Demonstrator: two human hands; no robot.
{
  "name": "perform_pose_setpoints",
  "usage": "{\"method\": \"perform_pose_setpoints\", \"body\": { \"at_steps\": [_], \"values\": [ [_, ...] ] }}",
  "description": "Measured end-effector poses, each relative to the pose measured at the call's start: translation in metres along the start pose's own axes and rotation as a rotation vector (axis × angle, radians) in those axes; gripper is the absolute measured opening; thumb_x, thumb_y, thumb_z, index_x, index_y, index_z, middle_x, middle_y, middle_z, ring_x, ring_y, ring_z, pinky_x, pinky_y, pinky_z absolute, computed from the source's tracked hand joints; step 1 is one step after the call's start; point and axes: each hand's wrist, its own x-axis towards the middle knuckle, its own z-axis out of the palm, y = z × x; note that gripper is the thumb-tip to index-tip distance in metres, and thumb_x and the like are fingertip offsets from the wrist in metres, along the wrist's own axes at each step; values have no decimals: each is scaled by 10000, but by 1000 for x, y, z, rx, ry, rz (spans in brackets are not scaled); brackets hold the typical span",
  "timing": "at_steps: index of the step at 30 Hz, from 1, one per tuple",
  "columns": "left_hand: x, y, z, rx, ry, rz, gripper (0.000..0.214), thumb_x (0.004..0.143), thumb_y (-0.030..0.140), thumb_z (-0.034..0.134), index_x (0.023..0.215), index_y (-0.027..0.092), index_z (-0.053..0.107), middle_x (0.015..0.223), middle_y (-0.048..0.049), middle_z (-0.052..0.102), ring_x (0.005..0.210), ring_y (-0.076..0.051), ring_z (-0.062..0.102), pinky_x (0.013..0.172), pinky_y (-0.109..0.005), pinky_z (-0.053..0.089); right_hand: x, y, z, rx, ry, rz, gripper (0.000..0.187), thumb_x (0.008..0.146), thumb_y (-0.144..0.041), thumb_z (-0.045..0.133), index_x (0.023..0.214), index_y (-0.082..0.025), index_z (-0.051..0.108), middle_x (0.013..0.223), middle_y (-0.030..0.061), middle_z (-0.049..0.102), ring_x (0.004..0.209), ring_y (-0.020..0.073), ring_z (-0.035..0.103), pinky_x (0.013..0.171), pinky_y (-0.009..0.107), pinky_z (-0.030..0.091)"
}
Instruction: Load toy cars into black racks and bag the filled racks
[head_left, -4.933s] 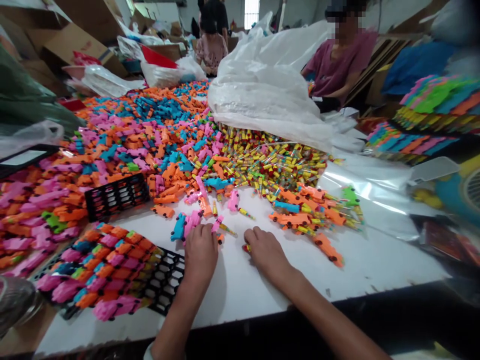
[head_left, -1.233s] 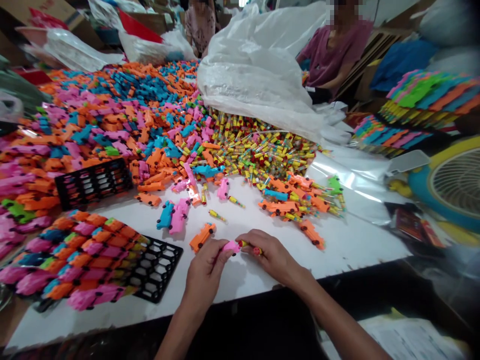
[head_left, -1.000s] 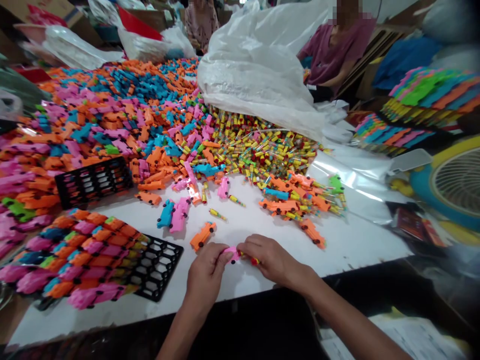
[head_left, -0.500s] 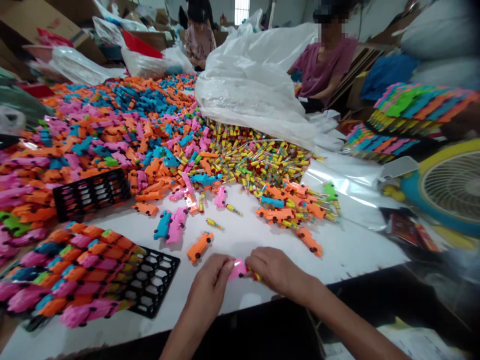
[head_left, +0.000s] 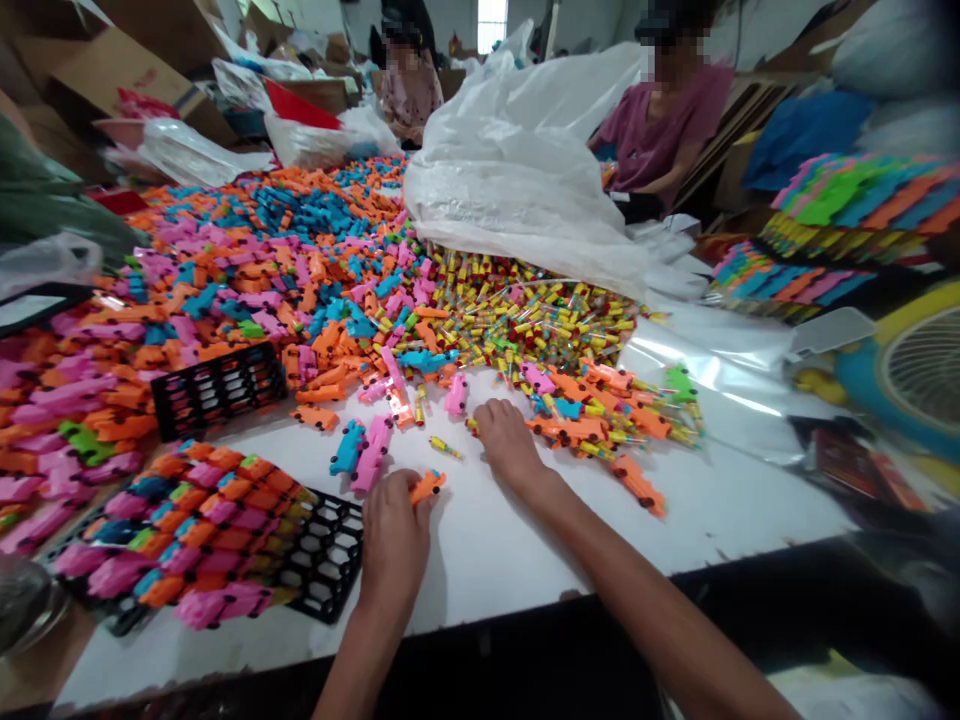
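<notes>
My left hand (head_left: 396,535) is closed around the rear of an orange toy car (head_left: 427,486), whose front sticks out past the fingers. My right hand (head_left: 508,440) is further forward, fingers curled down on a small yellow tube (head_left: 472,427); only its end shows. Another yellow tube (head_left: 446,447) lies between the hands. A blue toy car (head_left: 347,447) and a pink toy car (head_left: 373,452) lie beyond my left hand. To the right of my right hand is a small heap of cars with tubes (head_left: 574,430), a pink one at its back.
A black grid tray (head_left: 326,560) partly filled with cars stands at left, another black tray (head_left: 217,388) behind it. Large heaps of cars (head_left: 247,260) and tubes (head_left: 540,310) cover the back. A fan (head_left: 911,370) stands right; two people sit beyond the plastic bag (head_left: 510,180).
My hands have separated, and the pink car they held is out of them; a pink car now lies on the right heap. My left hand took the orange car; my right reached forward to a tube.
</notes>
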Motion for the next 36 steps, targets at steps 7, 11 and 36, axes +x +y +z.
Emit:
{"method": "perform_pose_setpoints", "body": {
  "at_steps": [7, 11, 36],
  "values": [
    [-12, 13, -7, -424, -186, -133, 226, 755, 345, 601, 950, 241, 554, 937, -10, 647, 900, -195, 615, 829, -356, 482, -50, -12, -28, 761, -223, 58, 235, 934, -355, 483, 1123, -222, 519, 999, 21, 638, 866, 157, 597, 770, 276, 456],
    [-13, 24, -2, -514, -43, -158, 444, 725, 448, 645, 1100, 227, 554, 1083, -61, 625, 995, -216, 594, 888, -376, 470, -67, -19, -25, 747, -78, 62, 195, 938, -346, 476, 1011, -200, 583, 885, 25, 643, 799, 153, 594, 729, 268, 468],
    [-30, 28, -7, -488, -249, 2, 275, 811, 414, 556, 990, 241, 673, 983, -35, 702, 938, -192, 620, 872, -334, 479, -89, 2, -45, 594, -97, -225, 285, 894, -77, 455, 1110, -198, 596, 1003, 79, 647, 936, 174, 605, 803, 289, 499]
  ]
}}
